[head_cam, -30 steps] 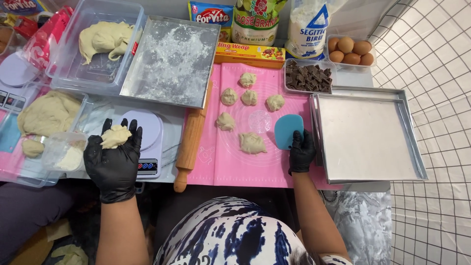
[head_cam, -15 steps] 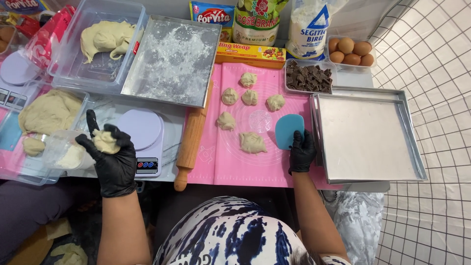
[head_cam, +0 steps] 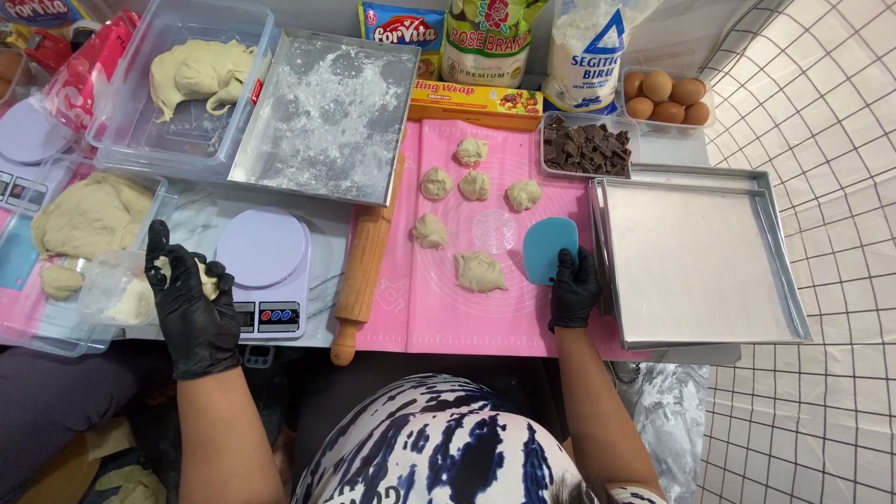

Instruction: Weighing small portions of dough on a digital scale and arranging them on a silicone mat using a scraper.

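My left hand (head_cam: 189, 303), in a black glove, is closed around a small lump of dough (head_cam: 207, 276) at the left edge of the lilac kitchen scale (head_cam: 264, 249). My right hand (head_cam: 572, 290), also gloved, holds a blue dough scraper (head_cam: 548, 248) flat on the pink silicone mat (head_cam: 439, 308). Several small dough pieces (head_cam: 479, 271) lie on the mat left of the scraper. A big mound of dough (head_cam: 89, 215) sits in a clear tub at the far left.
A wooden rolling pin (head_cam: 360, 271) lies between scale and mat. A floured metal tray (head_cam: 327, 117) and a tub with dough (head_cam: 191, 75) stand behind. An empty metal baking tray (head_cam: 695, 257) is right of the mat. Chocolate chunks (head_cam: 583, 147), eggs (head_cam: 665, 96) and packets line the back.
My left hand has carried the dough lump leftward off the scale toward the tub and closed around it. My right hand stays on the scraper.
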